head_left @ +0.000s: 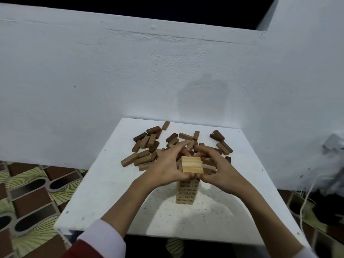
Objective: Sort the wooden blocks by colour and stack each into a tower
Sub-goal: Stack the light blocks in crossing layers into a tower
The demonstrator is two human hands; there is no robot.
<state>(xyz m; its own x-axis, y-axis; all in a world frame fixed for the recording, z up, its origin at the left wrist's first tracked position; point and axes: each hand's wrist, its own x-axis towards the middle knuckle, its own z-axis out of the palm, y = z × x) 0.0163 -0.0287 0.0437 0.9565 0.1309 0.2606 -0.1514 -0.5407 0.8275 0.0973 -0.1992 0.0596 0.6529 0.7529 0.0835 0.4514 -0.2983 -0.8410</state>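
A tall tower of light wooden blocks (191, 164) stands in the middle of the white table (104, 192). My left hand (167, 164) cups its top from the left and my right hand (217, 168) from the right. Both thumbs meet at the near edge of the top layer, and the fingers curve round the far side. Behind the tower lies a loose heap of brown and dark brown blocks (147, 146), partly hidden by my hands.
The table stands against a white wall (130, 81). A patterned floor (28, 192) shows at the left. A crumpled white bag (333, 144) and a cord (305, 202) hang at the right edge.
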